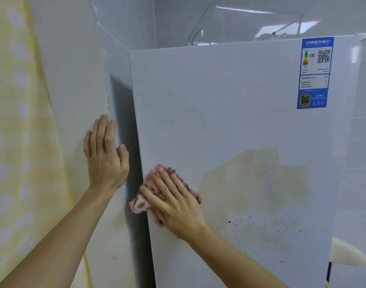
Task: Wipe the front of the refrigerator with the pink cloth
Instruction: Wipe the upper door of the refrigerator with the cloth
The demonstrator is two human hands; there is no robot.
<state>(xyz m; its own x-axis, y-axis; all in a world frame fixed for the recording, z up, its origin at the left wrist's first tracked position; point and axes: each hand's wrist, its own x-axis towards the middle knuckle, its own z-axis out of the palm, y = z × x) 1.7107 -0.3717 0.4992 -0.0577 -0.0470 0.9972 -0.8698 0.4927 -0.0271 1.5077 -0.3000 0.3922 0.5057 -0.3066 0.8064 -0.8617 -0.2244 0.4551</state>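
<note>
The white refrigerator front [230, 113] fills the middle and right of the head view. A yellowish smear [250, 181] and dark red speckles [267, 181] mark its lower right part. My right hand [176, 200] presses the crumpled pink cloth [140, 202] flat against the door near its left edge, fingers straight and spread over the cloth. The cloth carries dark stains. My left hand [106, 154] rests flat and open on the white wall panel left of the fridge, fingertips at the panel's edge.
A blue energy label [315, 71] is stuck at the door's upper right. A clear plastic box [240, 23] stands on top of the fridge. A yellow checked curtain [18, 132] hangs at the far left. A dark gap [126, 132] separates wall and fridge side.
</note>
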